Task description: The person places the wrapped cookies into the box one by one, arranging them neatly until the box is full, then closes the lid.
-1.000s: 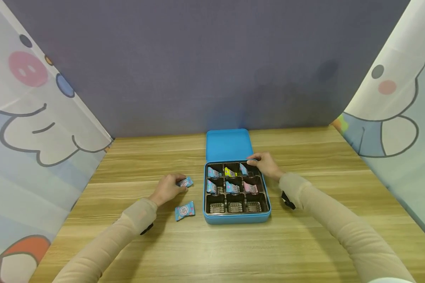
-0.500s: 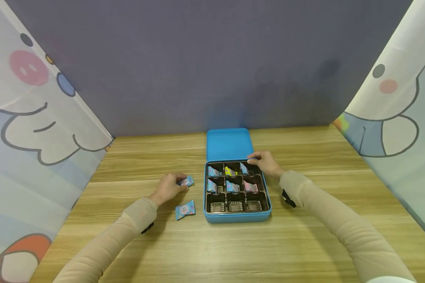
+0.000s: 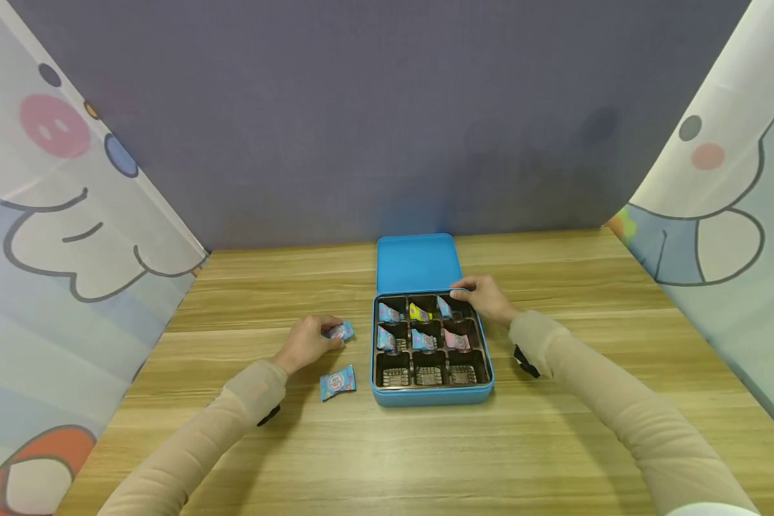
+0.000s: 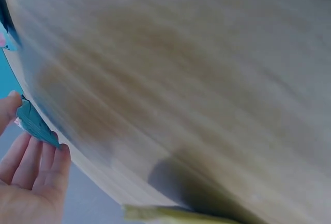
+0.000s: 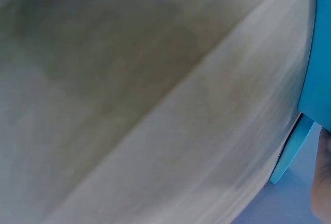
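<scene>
My left hand (image 3: 306, 343) pinches a small blue wrapped candy (image 3: 342, 330) between thumb and fingertips, close over the table left of the blue tin (image 3: 432, 398). In the left wrist view, the thumb lies on one side of the candy's blue wrapper (image 4: 35, 123) and the fingers on the other. My right hand (image 3: 485, 298) grips the tin's back right corner, thumb at the rim. Inside, a dark divided tray holds wrapped candies, blue, yellow (image 3: 419, 312) and pink (image 3: 456, 341), in its back and middle rows. The front row's compartments show bare bottoms.
Another blue candy (image 3: 337, 382) lies on the wooden table (image 3: 387, 459), in front of my left hand. The tin's open lid (image 3: 418, 263) leans back behind it. A yellow wrapper (image 4: 178, 214) shows at the left wrist view's bottom edge. A grey cloth wall (image 3: 387, 129) stands behind.
</scene>
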Available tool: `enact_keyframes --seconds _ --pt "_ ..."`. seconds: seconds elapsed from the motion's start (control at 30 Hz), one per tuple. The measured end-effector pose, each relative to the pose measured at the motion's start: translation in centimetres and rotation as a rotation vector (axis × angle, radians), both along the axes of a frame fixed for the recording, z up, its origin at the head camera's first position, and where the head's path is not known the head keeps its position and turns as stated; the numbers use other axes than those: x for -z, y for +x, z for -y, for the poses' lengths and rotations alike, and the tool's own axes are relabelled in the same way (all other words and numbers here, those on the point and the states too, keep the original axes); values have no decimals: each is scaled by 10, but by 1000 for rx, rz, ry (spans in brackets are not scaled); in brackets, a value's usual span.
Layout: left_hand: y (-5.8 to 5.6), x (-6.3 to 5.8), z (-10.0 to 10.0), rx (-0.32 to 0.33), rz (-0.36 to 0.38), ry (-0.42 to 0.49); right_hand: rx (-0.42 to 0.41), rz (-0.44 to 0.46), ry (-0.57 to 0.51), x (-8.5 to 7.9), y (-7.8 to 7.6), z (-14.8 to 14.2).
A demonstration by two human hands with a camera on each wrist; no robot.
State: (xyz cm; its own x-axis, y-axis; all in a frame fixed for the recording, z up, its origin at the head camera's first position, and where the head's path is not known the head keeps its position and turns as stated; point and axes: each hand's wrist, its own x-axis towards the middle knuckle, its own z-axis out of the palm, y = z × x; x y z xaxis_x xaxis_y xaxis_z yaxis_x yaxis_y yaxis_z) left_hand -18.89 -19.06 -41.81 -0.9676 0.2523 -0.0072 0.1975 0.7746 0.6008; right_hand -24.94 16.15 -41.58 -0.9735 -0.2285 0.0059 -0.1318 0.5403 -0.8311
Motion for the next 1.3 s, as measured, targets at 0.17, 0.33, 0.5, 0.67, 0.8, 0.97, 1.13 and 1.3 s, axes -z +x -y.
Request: enact_keyframes --seconds 0.17,0.33,0.5,0.67,0.8,0.97,1.13,1.3 --pt "-2 -4 -1 -11 -8 33 -1 -10 -6 0 -1 0" --pt "-1 -9 -2 -16 -7 29 -5 -21 -9 0 -2 0" --pt "2 -13 -3 -7 1 38 -10 -24 -12 1 -1 0" --pt "4 -18 -4 14 -8 51 -2 -26 -7 1 0 -1" --pt "7 -21 -5 17 -19 67 0 -37 8 2 0 0" --pt "13 -25 -10 32 -56 80 5 -25 14 2 1 0" --pt "16 -27 -16 55 -86 99 -2 -25 7 2 1 0" --pt "18 -30 -22 73 -77 127 6 -24 5 0 0 0"
